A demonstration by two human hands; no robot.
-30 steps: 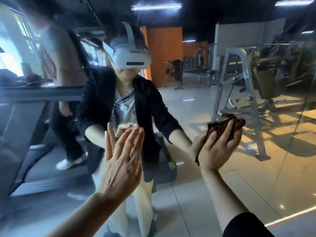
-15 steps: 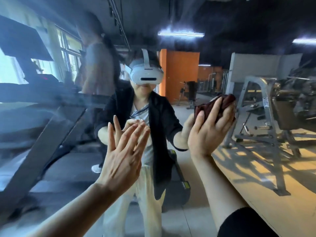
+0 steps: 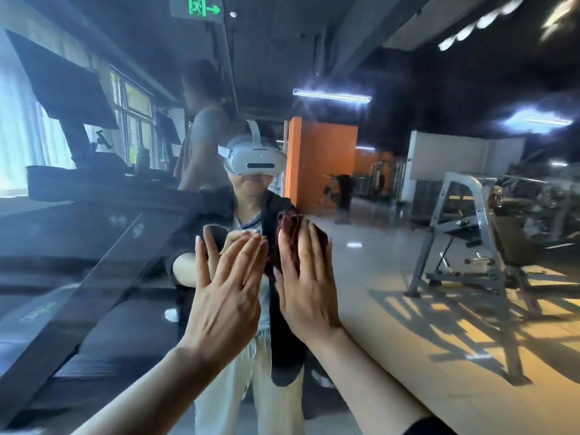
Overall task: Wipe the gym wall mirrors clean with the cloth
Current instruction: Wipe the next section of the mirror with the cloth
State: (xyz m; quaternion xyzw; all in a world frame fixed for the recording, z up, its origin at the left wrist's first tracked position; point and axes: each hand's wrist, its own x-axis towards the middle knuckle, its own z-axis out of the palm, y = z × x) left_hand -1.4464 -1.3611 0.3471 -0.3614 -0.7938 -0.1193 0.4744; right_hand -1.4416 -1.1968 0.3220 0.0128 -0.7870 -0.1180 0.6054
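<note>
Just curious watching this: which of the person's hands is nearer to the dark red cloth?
The right hand: its straight fingers press the dark red cloth flat against the wall mirror. The left hand is beside it, palm to the glass, not touching the cloth.

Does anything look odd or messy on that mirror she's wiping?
Yes: the mirror looks hazy and streaked on its left side. The right hand presses the dark red cloth flat against it, while the bare left hand sits beside it, likely leaving prints.
</note>
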